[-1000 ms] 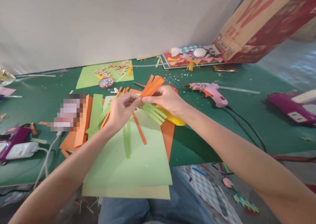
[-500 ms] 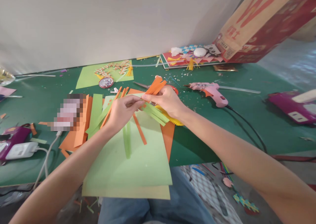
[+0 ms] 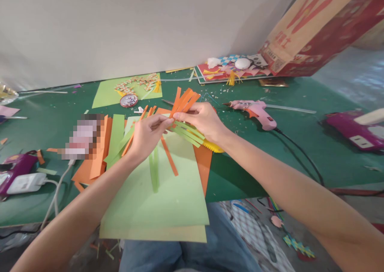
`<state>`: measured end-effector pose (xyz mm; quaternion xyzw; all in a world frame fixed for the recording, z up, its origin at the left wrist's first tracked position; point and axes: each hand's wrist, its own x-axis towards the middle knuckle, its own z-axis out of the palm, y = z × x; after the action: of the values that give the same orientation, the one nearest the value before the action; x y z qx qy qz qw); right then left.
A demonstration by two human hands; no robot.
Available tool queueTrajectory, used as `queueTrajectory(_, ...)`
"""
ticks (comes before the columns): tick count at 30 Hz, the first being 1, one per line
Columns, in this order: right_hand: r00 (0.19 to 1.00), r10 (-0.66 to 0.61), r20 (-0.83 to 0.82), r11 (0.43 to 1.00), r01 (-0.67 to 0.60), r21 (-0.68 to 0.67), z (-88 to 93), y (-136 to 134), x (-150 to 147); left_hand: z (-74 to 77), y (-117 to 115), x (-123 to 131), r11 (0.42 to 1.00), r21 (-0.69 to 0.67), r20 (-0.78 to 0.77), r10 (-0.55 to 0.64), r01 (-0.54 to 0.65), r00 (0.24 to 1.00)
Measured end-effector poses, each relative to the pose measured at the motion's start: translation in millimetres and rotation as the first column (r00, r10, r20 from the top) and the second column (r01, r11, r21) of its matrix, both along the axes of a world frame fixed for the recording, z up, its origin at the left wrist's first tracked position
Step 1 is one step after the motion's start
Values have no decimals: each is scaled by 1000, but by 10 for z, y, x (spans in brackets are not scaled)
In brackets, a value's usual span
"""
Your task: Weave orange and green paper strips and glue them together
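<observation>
Between my two hands is a weave of paper strips, with orange paper strips (image 3: 185, 100) fanning up and green paper strips (image 3: 189, 134) sticking out to the lower right. My left hand (image 3: 151, 134) pinches the weave from the left, and more strip ends poke out behind it. My right hand (image 3: 204, 120) grips the right side, thumb at the base of the orange strips. Below lie pale green paper sheets (image 3: 168, 200), bearing a loose orange strip (image 3: 169, 157) and a folded green strip (image 3: 154, 170). The woven middle is mostly hidden by my fingers.
A pink glue gun (image 3: 255, 111) lies to the right, its cord trailing to the front edge. Scissors (image 3: 168, 102) and a yellow object (image 3: 212, 145) are partly behind my right hand. At left are orange paper (image 3: 97, 152), a blurred-out device (image 3: 84, 136) and a purple power strip (image 3: 22, 168).
The orange strips have spread into a wider fan, and the green ends are more separated. My right hand has shifted slightly; my left hand stays nearly in place.
</observation>
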<state>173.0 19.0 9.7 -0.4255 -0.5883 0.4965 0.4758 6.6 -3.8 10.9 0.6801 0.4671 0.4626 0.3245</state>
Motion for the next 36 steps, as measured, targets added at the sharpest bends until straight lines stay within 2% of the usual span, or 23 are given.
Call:
queueTrajectory(15,1000,-5,22,1000,5,-8,9,0,13,20,-8,-1,999,-23,-15,-25,24,1000)
queueTrajectory(19,998,37,40,998,-35,-47,16,9,28,26,-20,7,1000,-20,-22,-13,13,1000)
queueTrajectory(26,998,66,25,997,-64,-50,31,-5,28,9,-10,7,996,-33,-48,-87,86,995)
queueTrajectory(32,997,75,-8,997,-75,-5,6,-11,9,-6,3,-2,994,-30,-67,-104,103,992)
queueTrajectory(36,998,66,-4,998,-66,-25,-8,-3,6,-2,1,1,991,-59,-78,-123,118,989)
